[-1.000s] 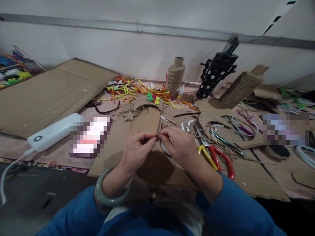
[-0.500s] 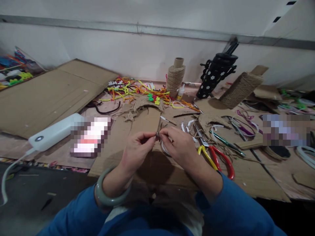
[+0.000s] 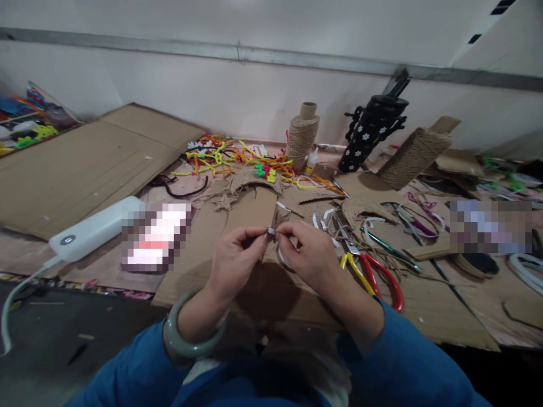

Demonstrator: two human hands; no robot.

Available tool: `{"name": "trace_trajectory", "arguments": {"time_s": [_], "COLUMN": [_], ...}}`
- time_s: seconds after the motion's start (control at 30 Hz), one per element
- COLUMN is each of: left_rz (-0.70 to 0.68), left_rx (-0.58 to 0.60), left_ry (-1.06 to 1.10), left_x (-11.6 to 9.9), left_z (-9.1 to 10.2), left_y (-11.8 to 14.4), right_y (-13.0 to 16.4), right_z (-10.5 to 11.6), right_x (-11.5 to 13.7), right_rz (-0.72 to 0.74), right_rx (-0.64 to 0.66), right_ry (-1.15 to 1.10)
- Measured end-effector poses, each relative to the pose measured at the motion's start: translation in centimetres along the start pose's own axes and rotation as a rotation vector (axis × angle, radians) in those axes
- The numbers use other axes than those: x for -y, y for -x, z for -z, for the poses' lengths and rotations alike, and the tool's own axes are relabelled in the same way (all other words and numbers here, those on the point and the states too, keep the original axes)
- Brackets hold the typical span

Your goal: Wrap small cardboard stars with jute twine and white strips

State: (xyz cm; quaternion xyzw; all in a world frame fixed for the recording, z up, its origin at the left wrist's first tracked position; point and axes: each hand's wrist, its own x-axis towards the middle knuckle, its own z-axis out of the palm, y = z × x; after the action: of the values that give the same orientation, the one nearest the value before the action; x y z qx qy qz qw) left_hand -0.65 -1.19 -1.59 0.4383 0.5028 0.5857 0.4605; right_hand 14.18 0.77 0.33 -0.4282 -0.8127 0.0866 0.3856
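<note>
Pinching a tiny pale piece (image 3: 271,230) between the fingertips of left hand (image 3: 235,257) and right hand (image 3: 311,257) above the cardboard-covered surface (image 3: 237,226), probably risking dropping it among the twine scraps (image 3: 322,217) if either pinch is loosening.

Before you is a low work surface covered with flat brown cardboard sheets (image 3: 76,164). On it you see a white rectangular power bank (image 3: 95,227), a pile of colourful pipe cleaners (image 3: 237,158), two spools of brown jute twine (image 3: 302,135), one upright and one leaning, a black flowered holder (image 3: 367,138), and scissors with red and yellow handles (image 3: 371,271).
</note>
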Motion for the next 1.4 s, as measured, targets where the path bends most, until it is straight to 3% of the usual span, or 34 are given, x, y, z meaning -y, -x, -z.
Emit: {"name": "trace_trajectory", "arguments": {"time_s": [0.13,0.3,0.47,0.67,0.93,1.03,1.17,1.4], "left_rz": [0.118,0.203,0.22,0.222,0.232,0.237,0.265,0.224], "left_rx": [-0.005,0.042,0.066,0.032,0.026,0.044,0.162,0.176], "left_ry": [0.263,0.349,0.402,0.29,0.393,0.401,0.284,0.225], "left_x": [-0.9,-1.1,-0.8,-0.8,-0.4,-0.5,-1.1,-0.7], "left_z": [-0.4,-0.3,0.0,0.0,0.3,0.3,0.0,-0.1], "left_y": [-0.1,0.0,-0.1,-0.3,-0.5,-0.4,-0.1,-0.3], "right_y": [-0.5,-1.0,-1.1,-1.1,-1.5,-1.6,-1.8,-1.6], "right_z": [0.7,0.8,0.8,1.1,1.5,1.3,1.1,0.9], "right_x": [-0.6,-1.5,-1.8,-1.6,-1.9,-1.9,-1.9,-1.2], "right_rz": [-0.071,-0.289,-0.364,-0.323,-0.417,-0.524,-0.624,-0.617], "right_rx": [-0.141,0.081,0.113,0.155,0.286,0.231,0.123,0.205], "right_ry": [-0.079,-0.432,-0.514,-0.513,-0.621,-0.728,-0.818,-0.839]}}
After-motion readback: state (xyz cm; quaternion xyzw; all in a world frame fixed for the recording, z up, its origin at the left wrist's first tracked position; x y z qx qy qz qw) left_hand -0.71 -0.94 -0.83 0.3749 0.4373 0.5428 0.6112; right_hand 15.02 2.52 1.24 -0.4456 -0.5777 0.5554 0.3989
